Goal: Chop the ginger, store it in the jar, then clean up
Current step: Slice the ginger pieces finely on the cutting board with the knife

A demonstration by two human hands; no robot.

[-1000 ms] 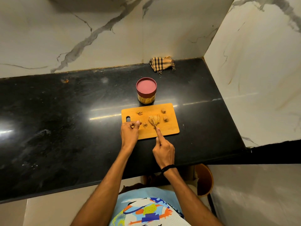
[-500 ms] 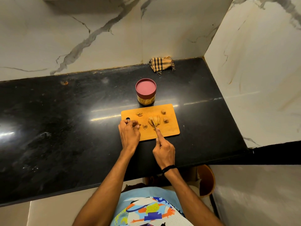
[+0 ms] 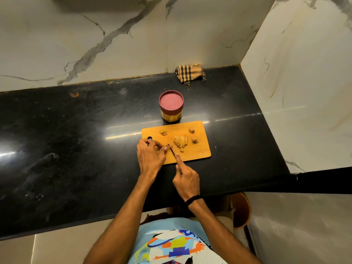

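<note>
Left hand (image 3: 150, 156) was curled over a small ginger piece (image 3: 165, 148) at the near-left of the cutting board (image 3: 200, 155), fingertips (image 3: 162, 149) bunched together on it. Right hand (image 3: 185, 179) was wrapped around the knife handle, forefinger stretched along the spine; the blade (image 3: 171, 149) angled up and left, its tip just beside the left fingertips. I could not tell whether the edge was already in the piece.

The rest of the ginger lay on the board:
- a sliced cluster (image 3: 180, 141) at the centre;
- 2 knobs (image 3: 193, 134) toward the far-right;
- 1 scrap (image 3: 163, 132) at the far-left.

The jar (image 3: 171, 106) stood just beyond the board's far edge with its red lid on. It already seemed to hold some pale content, though this was not clear. A checked cloth (image 3: 189, 73) lay against the back wall, well apart.

Risks, as judged:
1. Cut finger. The piece was small and the holding fingertips sat right at the blade, so a slip or a roll of the rounded piece under pressure could bring the edge onto them.
2. Board creep. The board sat on glossy black counter (image 3: 76, 140), and a sideways push could slide it.
3. Loose bits. The pieces were scattered, so a careless sweep could flick them off the board.
4. The jar was unopened, so transfer would need a free hand.
</note>
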